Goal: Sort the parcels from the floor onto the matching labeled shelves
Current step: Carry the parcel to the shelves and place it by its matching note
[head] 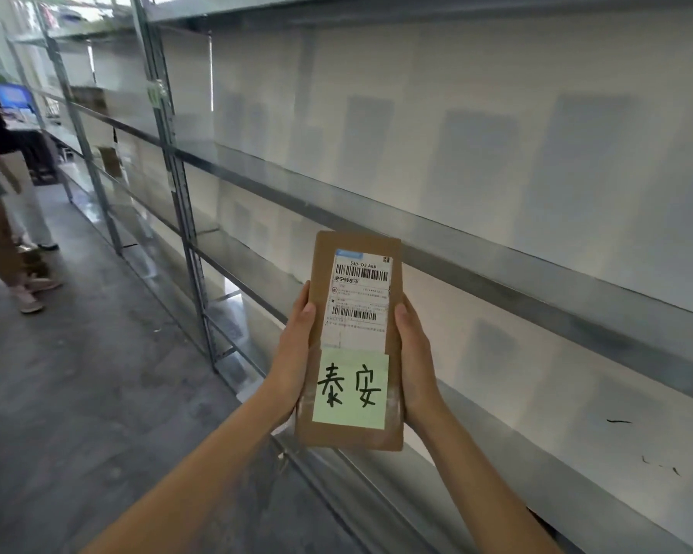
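I hold a flat brown cardboard parcel (pixel 393 435) upright in front of me, with both hands on it. My left hand (pixel 293 353) grips its left edge and my right hand (pixel 417 361) grips its right edge. A white shipping label with barcodes covers its upper half. A pale green sticky note with two handwritten black characters sits on its lower half. Behind the parcel run long metal shelves (pixel 497 253) in several tiers, and the tiers near me hold nothing.
Steel uprights (pixel 177 185) divide the shelving, which stretches away to the far left. A few brown boxes (pixel 109 159) stand on distant shelves. Two people (pixel 1 201) stand on the grey concrete floor (pixel 77 373) at the left, near a blue screen.
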A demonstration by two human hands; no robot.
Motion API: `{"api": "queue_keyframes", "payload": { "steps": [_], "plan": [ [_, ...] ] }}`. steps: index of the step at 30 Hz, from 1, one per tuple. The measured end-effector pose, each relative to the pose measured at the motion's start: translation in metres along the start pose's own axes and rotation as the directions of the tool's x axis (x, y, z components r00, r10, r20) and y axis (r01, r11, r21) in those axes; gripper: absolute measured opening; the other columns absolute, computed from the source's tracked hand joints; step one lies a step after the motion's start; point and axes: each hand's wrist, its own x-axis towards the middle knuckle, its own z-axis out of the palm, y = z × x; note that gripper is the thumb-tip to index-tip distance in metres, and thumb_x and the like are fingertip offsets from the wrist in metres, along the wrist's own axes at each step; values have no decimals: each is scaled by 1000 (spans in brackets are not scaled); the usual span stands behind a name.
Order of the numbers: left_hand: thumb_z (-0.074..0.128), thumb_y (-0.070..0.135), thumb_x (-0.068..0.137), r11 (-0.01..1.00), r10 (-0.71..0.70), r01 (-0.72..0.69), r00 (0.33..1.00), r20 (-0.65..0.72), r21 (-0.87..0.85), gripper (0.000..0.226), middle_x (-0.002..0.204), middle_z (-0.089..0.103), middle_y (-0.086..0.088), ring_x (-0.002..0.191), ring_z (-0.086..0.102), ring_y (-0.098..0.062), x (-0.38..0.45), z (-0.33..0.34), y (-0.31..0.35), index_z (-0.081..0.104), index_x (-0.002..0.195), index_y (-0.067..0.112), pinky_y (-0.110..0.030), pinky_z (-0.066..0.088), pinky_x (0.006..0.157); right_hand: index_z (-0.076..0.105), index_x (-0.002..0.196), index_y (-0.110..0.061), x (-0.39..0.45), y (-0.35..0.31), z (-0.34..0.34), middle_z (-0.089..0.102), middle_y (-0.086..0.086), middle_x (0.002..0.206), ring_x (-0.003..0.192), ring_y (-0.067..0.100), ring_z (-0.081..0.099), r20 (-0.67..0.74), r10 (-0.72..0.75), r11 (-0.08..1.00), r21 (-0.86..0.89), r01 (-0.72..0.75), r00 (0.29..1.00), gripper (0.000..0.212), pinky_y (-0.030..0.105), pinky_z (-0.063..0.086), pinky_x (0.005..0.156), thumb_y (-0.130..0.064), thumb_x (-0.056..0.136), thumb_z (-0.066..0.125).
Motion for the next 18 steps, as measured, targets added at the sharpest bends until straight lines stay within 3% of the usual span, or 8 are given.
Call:
{"api": "queue_keyframes", "payload": {
  "steps": [3,11,14,18],
  "plan": [
    [33,40,106,1000,-19,19,999,-41,-11,47,130,70,-7,116,69,-31,21,-17,-4,39,151,30,-56,51,103,48,149,-30,25,13,16,68,-1,136,122,20,68,21,22,1000,10,-22,1000,59,47,55,105,-55,96,49],
    [31,35,108,1000,3,-4,991,-135,-8,40,134,66,-13,116,67,-35,95,-46,-19,41,146,38,-48,57,93,50,147,-29,113,48,42,69,3,136,123,26,68,104,70,996,49,-75,992,57,56,51,107,-55,97,50],
    [30,32,108,1000,17,-13,987,-162,26,37,132,67,-13,112,69,-31,126,-55,-19,44,141,41,-45,58,91,50,147,-27,150,59,52,70,3,133,120,25,69,137,67,997,25,-71,988,50,50,57,102,-51,103,45],
    [30,32,108,998,44,-35,982,-184,52,41,132,68,-13,115,68,-32,160,-68,-20,43,147,34,-48,56,97,52,144,-26,191,65,65,71,3,131,119,23,70,188,57,998,18,-61,980,56,44,59,99,-55,96,45]
  ]
}}
